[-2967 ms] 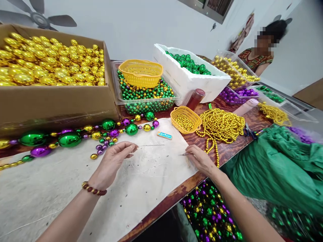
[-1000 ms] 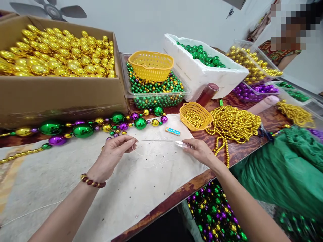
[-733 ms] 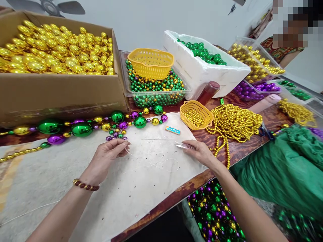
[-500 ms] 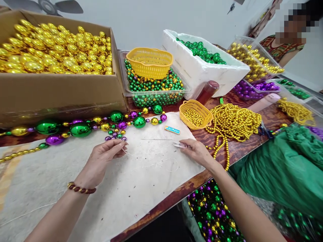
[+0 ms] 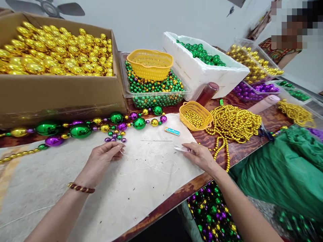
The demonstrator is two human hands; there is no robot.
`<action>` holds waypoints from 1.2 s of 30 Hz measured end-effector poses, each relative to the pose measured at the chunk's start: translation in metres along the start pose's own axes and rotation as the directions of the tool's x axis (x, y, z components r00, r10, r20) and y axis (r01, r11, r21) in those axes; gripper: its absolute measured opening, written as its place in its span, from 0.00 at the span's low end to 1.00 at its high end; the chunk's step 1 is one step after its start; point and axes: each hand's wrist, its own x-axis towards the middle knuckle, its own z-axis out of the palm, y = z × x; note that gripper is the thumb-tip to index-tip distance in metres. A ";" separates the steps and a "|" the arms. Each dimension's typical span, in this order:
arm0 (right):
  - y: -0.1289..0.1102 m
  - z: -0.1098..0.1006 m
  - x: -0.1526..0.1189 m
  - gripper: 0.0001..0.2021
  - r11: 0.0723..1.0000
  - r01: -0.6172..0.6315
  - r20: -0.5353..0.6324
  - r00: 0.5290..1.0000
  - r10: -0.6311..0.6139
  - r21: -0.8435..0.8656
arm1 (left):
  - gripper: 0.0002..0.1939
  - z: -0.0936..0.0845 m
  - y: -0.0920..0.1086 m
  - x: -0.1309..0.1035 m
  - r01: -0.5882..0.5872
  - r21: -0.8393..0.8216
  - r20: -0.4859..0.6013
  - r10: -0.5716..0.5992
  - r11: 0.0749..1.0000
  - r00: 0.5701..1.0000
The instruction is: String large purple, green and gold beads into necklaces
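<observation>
My left hand (image 5: 107,156) pinches a thin white thread (image 5: 122,151) beside a small cluster of purple, green and gold beads (image 5: 115,135). The thread trails in loops over the white cloth (image 5: 121,195). On the cloth's right part, my right hand (image 5: 198,154) is closed on small silver snips (image 5: 182,149), whose blades point left. A long thin needle (image 5: 156,140) lies between the hands, with a blue and orange packet (image 5: 172,131) above it. Behind my left hand runs a strand of large green, purple and gold beads (image 5: 80,130).
A cardboard box (image 5: 60,95) of gold beads stands back left. Farther right are a yellow basket (image 5: 150,69), a foam box (image 5: 202,79), a small basket (image 5: 209,117), gold bead strings (image 5: 234,122) and green fabric (image 5: 275,171). A person (image 5: 285,55) is at the back right.
My right hand has moved slightly right and down with the snips. My left hand has shifted slightly left, the thread still in its fingertips.
</observation>
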 end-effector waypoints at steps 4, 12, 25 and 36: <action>-0.005 0.004 0.003 0.15 0.999 0.004 -0.021 1.000 -0.005 -0.034 | 0.17 -0.001 0.000 -0.001 0.012 -0.017 0.012 -0.011 1.000 1.000; -0.009 0.006 0.011 0.17 0.987 -0.022 -0.032 0.999 0.017 -0.158 | 0.16 -0.002 -0.002 0.000 0.017 -0.045 0.014 -0.017 0.999 1.000; -0.010 0.007 0.010 0.17 0.982 0.004 -0.006 1.000 -0.005 -0.188 | 0.17 -0.008 -0.003 -0.001 0.006 -0.036 0.014 -0.005 0.999 1.000; -0.008 0.015 0.011 0.16 0.985 -0.022 -0.031 0.999 0.017 -0.170 | 0.11 0.110 0.020 -0.019 -0.640 0.746 0.416 0.625 0.181 0.661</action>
